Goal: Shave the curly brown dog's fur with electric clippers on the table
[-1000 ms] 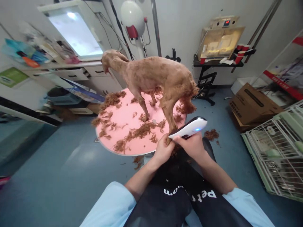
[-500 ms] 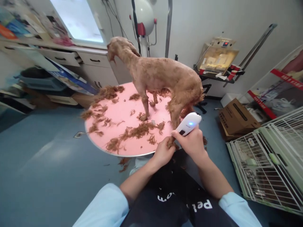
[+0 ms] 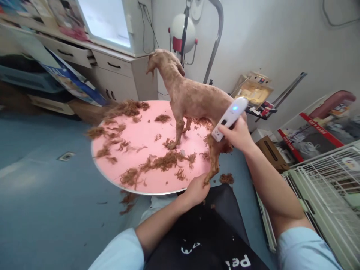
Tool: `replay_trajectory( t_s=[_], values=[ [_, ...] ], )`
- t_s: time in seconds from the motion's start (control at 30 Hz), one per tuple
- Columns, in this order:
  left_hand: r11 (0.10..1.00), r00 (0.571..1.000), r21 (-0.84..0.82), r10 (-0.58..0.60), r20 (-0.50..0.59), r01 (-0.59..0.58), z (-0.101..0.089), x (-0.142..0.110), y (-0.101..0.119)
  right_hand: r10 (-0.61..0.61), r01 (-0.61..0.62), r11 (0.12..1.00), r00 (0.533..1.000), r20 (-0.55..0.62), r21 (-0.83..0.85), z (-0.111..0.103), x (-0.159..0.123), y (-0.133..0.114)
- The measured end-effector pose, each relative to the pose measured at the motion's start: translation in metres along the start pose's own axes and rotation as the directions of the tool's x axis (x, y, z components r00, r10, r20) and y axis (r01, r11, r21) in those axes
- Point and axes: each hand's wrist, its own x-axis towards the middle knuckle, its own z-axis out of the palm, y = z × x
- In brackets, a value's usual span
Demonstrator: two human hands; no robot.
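A brown dog (image 3: 201, 95), its coat cut very short, stands on a round pink grooming table (image 3: 112, 172) with its head toward the far left. My left hand (image 3: 197, 190) is closed around the foot of its hind leg (image 3: 214, 161), drawn out past the table's near edge. In my right hand (image 3: 239, 135) is a white hair clipper (image 3: 230, 116) with a blue light, held against or just over the dog's hip and upper hind leg. Where the clipper meets the coat cannot be made out. Clumps of cut hair (image 3: 164, 162) lie near the dog's front paw.
A grey curved metal arm (image 3: 216, 41) rises behind the table, near a white round device (image 3: 185, 30). White wire cages (image 3: 332, 195) stand at the right, with a cardboard box (image 3: 271, 152) behind. Cabinets (image 3: 112, 77) line the left. More hair (image 3: 226, 179) lies on the floor.
My right hand has lifted the clipper from the lower hind leg to the dog's hip. My left hand still grips the foot, slightly lower. The view has shifted.
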Motion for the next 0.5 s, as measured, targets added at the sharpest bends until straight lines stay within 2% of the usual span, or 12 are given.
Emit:
replay_trajectory(
  t_s=[0.07, 0.1, 0.17, 0.23, 0.27, 0.4, 0.5],
  values=[
    [0.998, 0.999, 0.060, 0.009, 0.042, -0.012, 0.000, 0.002, 0.000, -0.032, 0.062, 0.988, 0.979, 0.202, -0.144, 0.003, 0.003, -0.011],
    [0.994, 0.997, 0.107, 0.009, 0.072, -0.017, 0.000, 0.004, 0.000, -0.036, 0.086, 0.975, 0.971, 0.236, -0.205, 0.003, 0.005, -0.016],
    [0.979, 0.989, 0.201, 0.006, 0.146, -0.035, 0.000, 0.007, 0.002, -0.051, 0.097, 0.947, 0.986, 0.156, -0.306, 0.001, 0.011, -0.028],
    [0.964, 0.979, 0.260, -0.003, 0.204, -0.051, 0.001, 0.011, 0.006, -0.050, 0.049, 0.912, 0.999, 0.007, -0.408, 0.000, 0.021, -0.039],
    [0.960, 0.974, 0.273, -0.004, 0.225, -0.059, 0.002, 0.013, 0.008, -0.031, 0.023, 0.890, 0.999, -0.010, -0.455, 0.001, 0.026, -0.044],
    [0.945, 0.947, 0.305, 0.015, 0.321, -0.119, 0.008, 0.018, 0.013, 0.108, 0.022, 0.792, 0.978, 0.176, -0.610, 0.019, 0.038, -0.060],
    [0.929, 0.912, 0.334, 0.007, 0.410, -0.158, 0.012, 0.019, 0.014, 0.118, 0.043, 0.721, 0.976, 0.184, -0.691, 0.036, 0.037, -0.067]
  ],
)
